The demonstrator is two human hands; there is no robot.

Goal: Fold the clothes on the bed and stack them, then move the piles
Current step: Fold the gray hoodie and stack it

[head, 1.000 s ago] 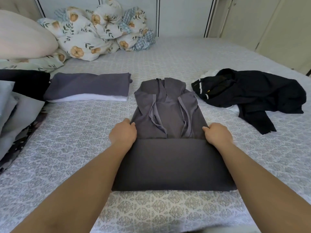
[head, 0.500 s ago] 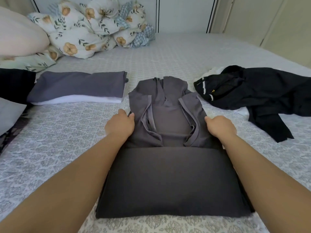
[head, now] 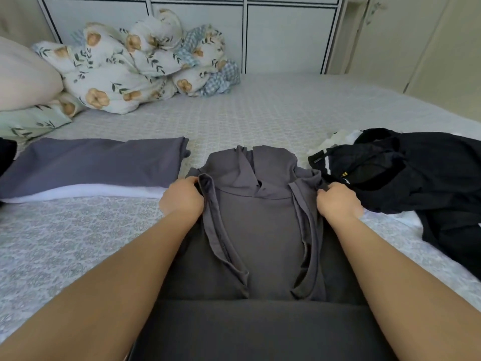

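— Where's the dark grey cotton hoodie (head: 256, 225)?

— Flat on the patterned grey bedspread (head: 78, 230), right of the folded purple-grey pile (head: 96, 162). My left hand (head: 182, 199) and right hand (head: 338, 201) pinch its shoulders, fingers curled, probably to fold it downward evenly.

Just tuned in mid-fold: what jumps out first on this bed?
Dead centre, a grey hoodie lies partly folded, its near end turned up, with the left hand and right hand each gripping a side near the shoulders. A crumpled black garment sits unfolded to the right; a folded grey-and-white stack lies to the left. Floral bedding is heaped at the far headboard.
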